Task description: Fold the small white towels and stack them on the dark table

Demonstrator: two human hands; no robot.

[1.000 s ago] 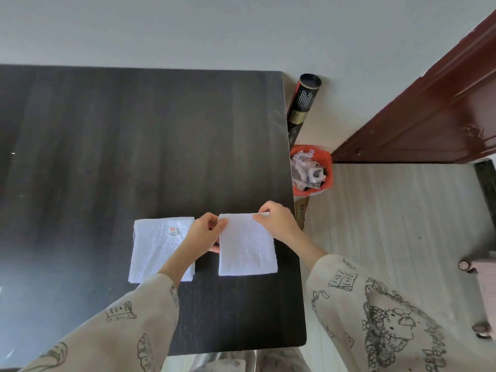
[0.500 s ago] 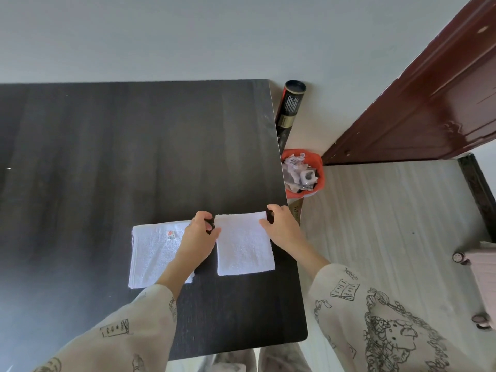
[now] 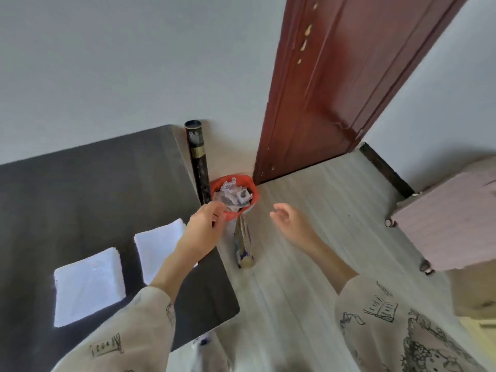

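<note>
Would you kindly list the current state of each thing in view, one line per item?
Left folded white towel: folded, flat on the dark table, unstacked.
Right folded white towel: folded, flat, apart from the first, partly behind the forearm.
Left hand: holding nothing, above the table's edge.
Right hand: open, empty, over the floor.
Orange waste bin: full of crumpled rubbish.
Dark red wooden door: shut.

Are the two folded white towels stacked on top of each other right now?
No, the left towel and the right towel lie side by side on the dark table, apart.
</note>
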